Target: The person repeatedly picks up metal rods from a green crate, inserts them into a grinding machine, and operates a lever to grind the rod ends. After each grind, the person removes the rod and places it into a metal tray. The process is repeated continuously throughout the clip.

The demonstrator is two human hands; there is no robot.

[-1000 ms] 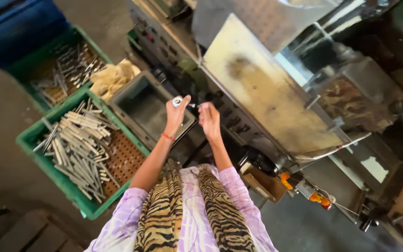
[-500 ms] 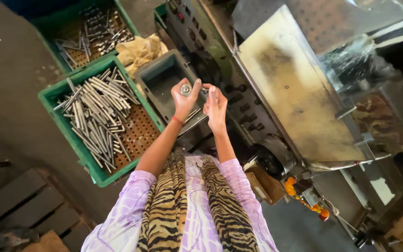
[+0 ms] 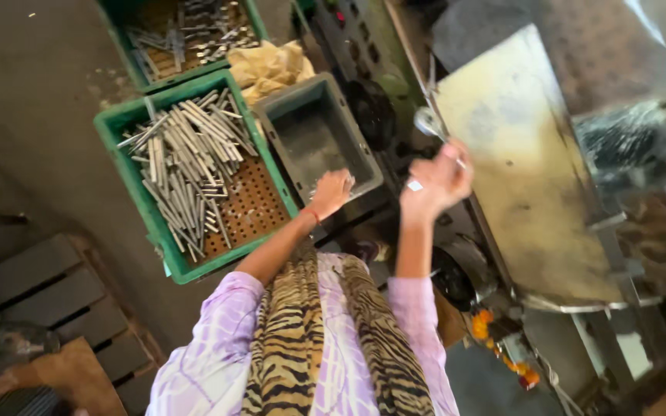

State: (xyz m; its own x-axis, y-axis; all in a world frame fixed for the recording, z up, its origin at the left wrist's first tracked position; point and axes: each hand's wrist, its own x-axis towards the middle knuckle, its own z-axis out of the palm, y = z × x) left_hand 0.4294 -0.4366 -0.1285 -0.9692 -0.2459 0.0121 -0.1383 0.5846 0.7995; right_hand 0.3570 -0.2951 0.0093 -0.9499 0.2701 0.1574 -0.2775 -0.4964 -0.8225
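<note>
While the left hand [image 3: 333,192] rests half-curled on the near rim of the grey tray [image 3: 275,123], the right hand [image 3: 435,183] is raised, closed on a small metal part [image 3: 428,121] just beside the machine's steel plate [image 3: 526,169]. A green crate [image 3: 121,123] of rods lies left, touching the tray.

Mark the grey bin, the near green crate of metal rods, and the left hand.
grey bin [image 3: 290,115], head view, on its left rim.
green crate [image 3: 129,192], head view, on its left wall.
metal rods [image 3: 183,158], head view, mid-pile.
left hand [image 3: 333,191], head view, back of the hand.

Hands [image 3: 383,189] nr grey bin [image 3: 290,115], rods crate [image 3: 129,127]
</note>
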